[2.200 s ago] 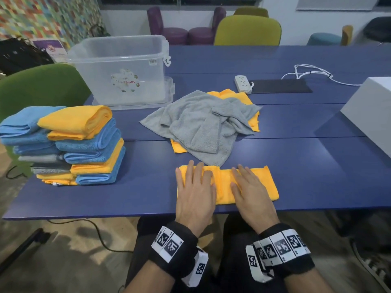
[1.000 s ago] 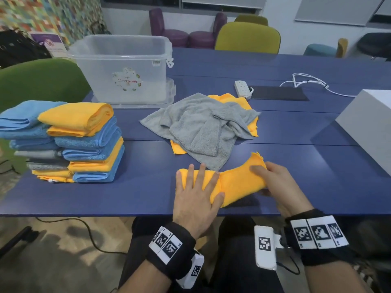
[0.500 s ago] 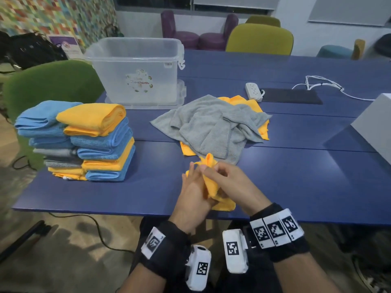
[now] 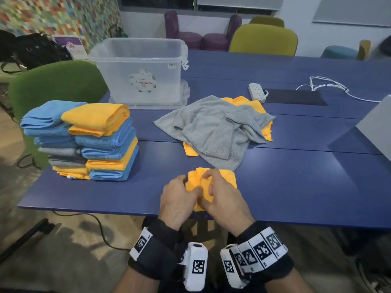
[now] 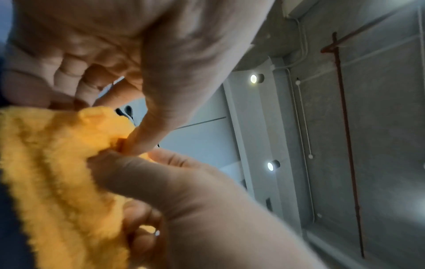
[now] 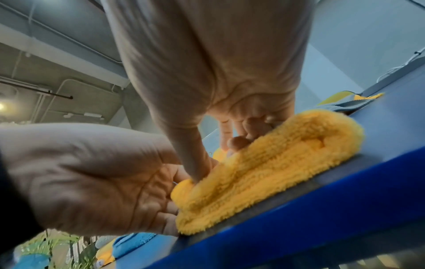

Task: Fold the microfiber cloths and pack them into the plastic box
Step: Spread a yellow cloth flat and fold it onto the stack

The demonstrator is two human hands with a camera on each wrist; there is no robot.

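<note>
Both hands meet over the orange cloth [image 4: 220, 178], which lies folded small on the bench [image 4: 296, 187] at its near edge, directly under the fingers. The left hand [image 4: 176, 200] pinches the cloth's near-left corner between thumb and fingers, a closed grip on the layers, probably to keep the edges stacked while the fold is squared. The right hand [image 4: 224, 199] arches over the top with fingers curled, thumb and fingertips nipping the same bundle just beside the left thumb; the right wrist view shows its fingertips digging into the pile of the cloth, which sits doubled on the bench. Both wrists are raised and angled inward, palms half facing each other, so the work is all in the fingertips.

Just beyond the hands lies a loose grey cloth [image 4: 213, 127] over another orange one, not yet folded. Out to the left of the left hand stands the stack of folded cloths [image 4: 101, 142], blue, orange and grey. Farther off, beyond that stack, the plastic box [image 4: 139, 70] looks empty, so I'd judge packing hasn't started.
</note>
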